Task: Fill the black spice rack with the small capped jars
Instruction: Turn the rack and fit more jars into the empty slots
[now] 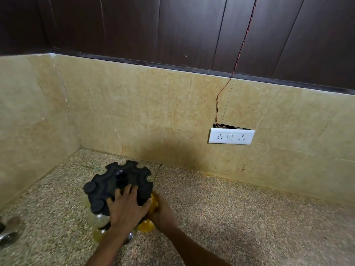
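The left hand (127,205) lies flat on top of the black spice rack (119,186), fingers spread and pressing down on its near edge. The right hand (163,212) reaches in from the right and grips a yellow jar (153,202) against the rack's right side, fingers curled round it. The rack stands on the speckled stone counter (230,217), near the corner of the beige tiled wall (153,112). Two jars with black caps (90,187) sit in slots on its left side, and a clear jar (99,219) shows below them. Another yellow jar (146,226) sits low at the front. A white socket plate (231,136) is mounted on the wall, with a thin wire (238,58) running up from it across dark panelling (172,25).
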